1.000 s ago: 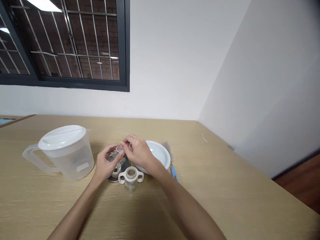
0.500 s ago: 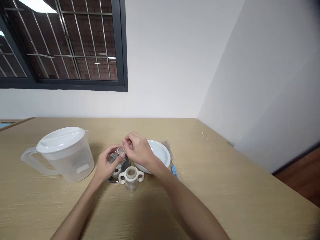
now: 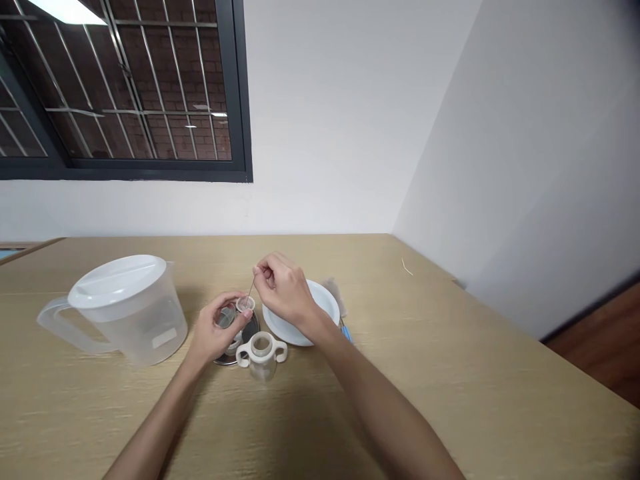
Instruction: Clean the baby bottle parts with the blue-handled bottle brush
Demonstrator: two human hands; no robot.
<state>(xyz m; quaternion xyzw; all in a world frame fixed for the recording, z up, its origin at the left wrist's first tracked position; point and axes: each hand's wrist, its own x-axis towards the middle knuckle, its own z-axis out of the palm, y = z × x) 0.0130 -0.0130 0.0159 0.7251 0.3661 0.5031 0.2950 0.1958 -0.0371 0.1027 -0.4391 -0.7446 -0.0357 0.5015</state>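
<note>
My left hand (image 3: 223, 327) grips a small round whitish ring-shaped part (image 3: 245, 305) between thumb and fingers. Above it, my right hand (image 3: 284, 287) pinches a thin, stick-like piece (image 3: 251, 285) whose lower end reaches into the ring. Whether that piece is a wire, a cord or a fine brush I cannot tell. Beneath the left hand lies a shiny round metal tray (image 3: 254, 327) with clear plastic parts (image 3: 233, 345), partly hidden. Just in front stands a small clear cup with two white handles (image 3: 263, 353), its top uncovered.
A lidded translucent pitcher (image 3: 135, 313) stands on the left. Behind my right wrist sits a white dish (image 3: 325, 303). Beside it lie greyish bristles (image 3: 333, 288) and a blue handle (image 3: 346, 331). A thin pale strand (image 3: 407, 267) rests near the table's right edge.
My right hand has moved up and slightly right, away from the ring, showing more of the thin piece. My left hand keeps its grip on the ring.
</note>
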